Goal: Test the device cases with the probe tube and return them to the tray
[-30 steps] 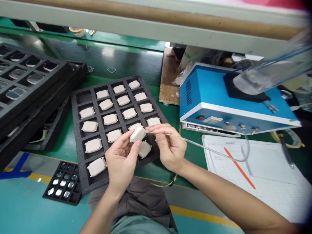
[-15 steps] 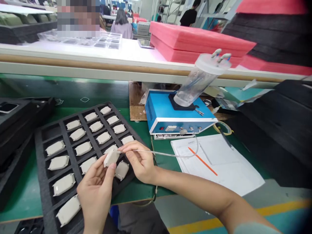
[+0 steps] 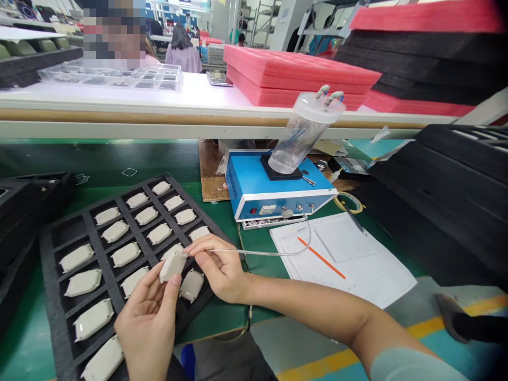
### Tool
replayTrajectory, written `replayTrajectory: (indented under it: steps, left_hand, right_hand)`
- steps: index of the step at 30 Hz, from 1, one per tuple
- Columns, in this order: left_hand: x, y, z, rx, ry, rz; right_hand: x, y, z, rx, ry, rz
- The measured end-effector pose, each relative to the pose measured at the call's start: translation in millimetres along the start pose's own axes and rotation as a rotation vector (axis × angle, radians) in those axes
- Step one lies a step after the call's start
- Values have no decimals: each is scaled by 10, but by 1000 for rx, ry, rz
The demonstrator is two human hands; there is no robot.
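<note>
Between the thumb and fingers of my left hand is a small beige plastic case, held tilted above the tray. My right hand pinches the end of a thin clear tube, its tip at the upper right corner of the case. Whether the tip touches the case I cannot tell. The tube curves back to the front of a blue machine. Under my hands lies a black foam tray with several like cases in its compartments; one more case sits just below my right fingers.
Paper sheets with an orange strip lie right of the tube. A clear cylinder leans on the machine. Pink foam rests on the shelf above. Black foam stacks stand at right. A person sits across the shelf.
The whole view has shifted slightly, so things sit further left. Both hands keep the case and tube together at the same spot. A dark shoe now shows at the lower right.
</note>
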State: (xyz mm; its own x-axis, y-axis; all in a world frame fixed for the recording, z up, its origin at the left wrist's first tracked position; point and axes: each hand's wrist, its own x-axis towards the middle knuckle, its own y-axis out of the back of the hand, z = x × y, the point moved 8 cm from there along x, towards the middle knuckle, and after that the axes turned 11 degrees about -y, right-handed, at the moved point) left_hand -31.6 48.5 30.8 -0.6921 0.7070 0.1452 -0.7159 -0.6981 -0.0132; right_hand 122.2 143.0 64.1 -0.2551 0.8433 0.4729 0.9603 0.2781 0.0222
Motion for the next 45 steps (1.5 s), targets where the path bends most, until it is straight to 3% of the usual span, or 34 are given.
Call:
replayTrajectory:
  steps: [30, 45]
  left_hand:
    - [-39, -56, 42, -43, -8, -55]
    - [-25, -31, 31, -34, -31, -15]
  right_hand:
    - [-77, 26, 6, 11, -24, -8]
    - [-46, 26, -26, 4, -1, 12]
